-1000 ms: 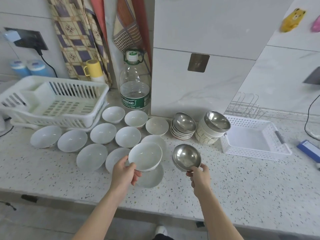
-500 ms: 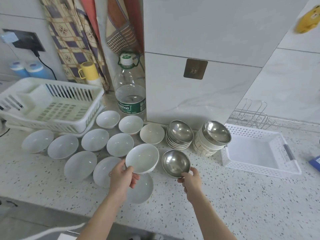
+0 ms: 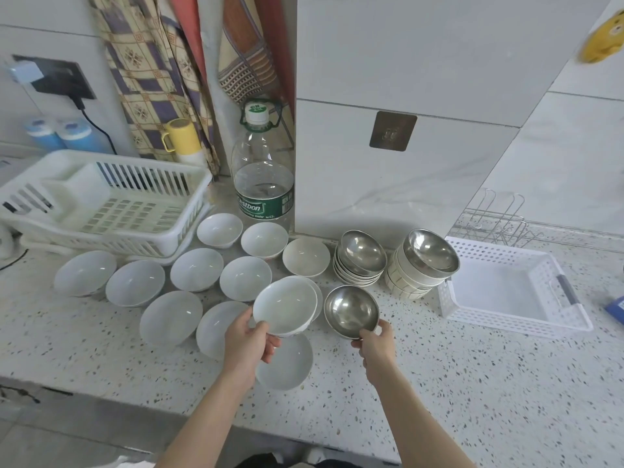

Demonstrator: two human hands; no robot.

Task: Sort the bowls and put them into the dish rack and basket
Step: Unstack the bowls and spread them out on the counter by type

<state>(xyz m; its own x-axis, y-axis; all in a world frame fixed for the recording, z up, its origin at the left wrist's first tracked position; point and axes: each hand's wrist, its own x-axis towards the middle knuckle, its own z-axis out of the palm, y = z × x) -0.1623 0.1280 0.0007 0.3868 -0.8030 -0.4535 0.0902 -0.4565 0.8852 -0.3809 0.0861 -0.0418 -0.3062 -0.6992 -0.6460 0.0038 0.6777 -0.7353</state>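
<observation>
- White and shiny bowls sit all over the speckled counter [image 3: 456, 383] in the head view, the only view there is.
- The left hand [image 3: 248, 342] is closed on a white bowl [image 3: 285, 305]. The thumb lies on the near rim and the other fingers curl under it.
- This white bowl is lifted up off the counter and tips a little toward the person. It hangs over other white bowls lying below it.
- The right hand [image 3: 376, 342] pinches the near rim of a steel bowl [image 3: 351, 310]. The thumb and fingers are tight on the edge.
- I cannot tell if the steel bowl rests on the counter or is just off it.
- The two held bowls are side by side, nearly touching.
- More white bowls [image 3: 196, 268] lie open side up in rows on the left part of the counter.
- The white dish rack [image 3: 101, 204] stands behind them at the far left, with no bowls in it.
- Two stacks of bowls [image 3: 422, 261] with steel bowls on top stand just behind the steel bowl.
- The white basket [image 3: 506, 292] sits on the right, touching the taller stack, with nothing inside.
- A big water bottle [image 3: 263, 187] stands at the back by the wall.
</observation>
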